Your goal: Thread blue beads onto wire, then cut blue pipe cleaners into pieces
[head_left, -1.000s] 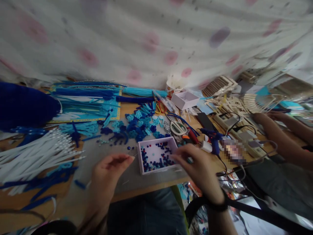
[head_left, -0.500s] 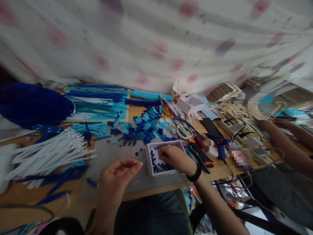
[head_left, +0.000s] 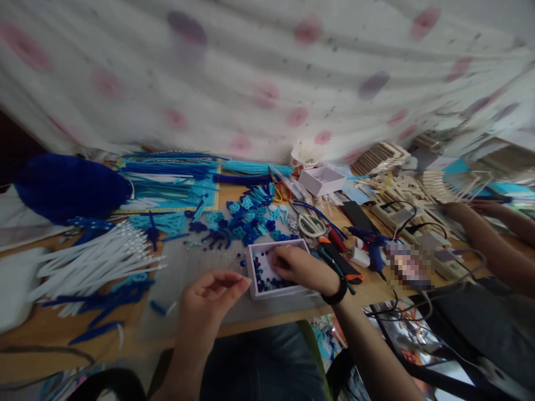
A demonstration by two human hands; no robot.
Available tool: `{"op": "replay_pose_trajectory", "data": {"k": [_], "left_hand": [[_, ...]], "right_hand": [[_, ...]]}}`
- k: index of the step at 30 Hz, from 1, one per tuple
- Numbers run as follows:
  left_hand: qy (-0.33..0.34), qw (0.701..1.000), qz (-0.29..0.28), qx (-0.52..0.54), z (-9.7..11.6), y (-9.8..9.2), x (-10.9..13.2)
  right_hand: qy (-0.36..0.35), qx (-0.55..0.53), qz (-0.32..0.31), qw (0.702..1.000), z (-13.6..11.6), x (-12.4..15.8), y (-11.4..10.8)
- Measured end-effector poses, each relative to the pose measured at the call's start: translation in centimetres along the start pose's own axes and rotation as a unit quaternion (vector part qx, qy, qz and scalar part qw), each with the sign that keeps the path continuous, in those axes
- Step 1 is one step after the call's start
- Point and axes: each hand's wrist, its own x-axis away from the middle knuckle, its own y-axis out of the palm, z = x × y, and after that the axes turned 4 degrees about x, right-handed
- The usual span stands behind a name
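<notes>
A worker's right hand (head_left: 295,267), its grip hidden from view inside a pale box (head_left: 271,295), is nearer the blue beads (head_left: 262,285) lying to its left than the left hand (head_left: 213,292), pinched together beside the box's near-left corner.

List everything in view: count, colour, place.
Bead box: one, lilac, front centre
Beads: many, mostly blue, mainly inside it
Open box: one, white, rear centre
Pipe-cleaner flowers: many, blues, centre
Bead-tipped stems: many, white, left
Fuzzy bundle: one, navy, left
Nearer scissors: one, white-handled, centre right
Glue gun: one, blue, right
Wooden sticks: many, tan, right
Curtain: one, white, pink-spotted, back
Co-worker's arms: two, bare, far right
Left hand: one, bare, beside bead box
Right hand: one, bare, in bead box
</notes>
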Motion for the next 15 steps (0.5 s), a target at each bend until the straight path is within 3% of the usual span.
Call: {"op": "replay_pose_trajectory", "data": {"k": [4,7,11,15], "left_hand": [[-0.025,0.998,-0.015,0.051,-0.2,1.1,0.2],[-0.064,0.993,-0.044,0.089,-0.3,1.6,0.2],[-0.079,0.990,-0.055,0.107,-0.4,1.9,0.8],[-0.066,0.993,-0.071,0.062,-0.3,2.3,1.9]], "right_hand": [[-0.009,-0.072,0.037,0.997,-0.1,1.2,-0.7],[-0.038,-0.225,0.130,0.965,-0.5,2.6,-0.9],[-0.063,-0.410,0.231,0.880,-1.3,4.4,0.3],[-0.088,-0.611,0.297,0.729,-2.7,4.8,2.4]]}}
